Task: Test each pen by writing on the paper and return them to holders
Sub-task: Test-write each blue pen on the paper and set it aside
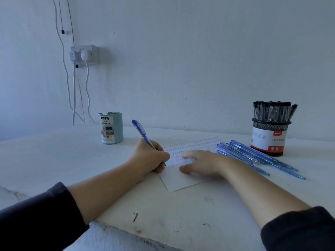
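From the head camera, the person's left hand grips a blue pen, its fingers curled round the lower barrel. The pen leans up and away to the left, and its tip meets a sheet of paper that lies on the white counter. Rows of small blue marks cover the far part of the sheet, while its near corner is blank.

The right hand lies palm down on the paper just beside the pen tip, its fingers straight and a little spread, holding nothing. Both forearms are bare below dark sleeves.

To the right of the sheet, a bunch of loose blue pens lies flat on the counter, side by side and slanting toward the near right. Behind them stands a black mesh holder with a white and red label, packed with black-capped pens. At the far left of the counter, near the wall, stands a pale green cup holder with a label. On the wall above it, a socket carries two white plugs with hanging cables.
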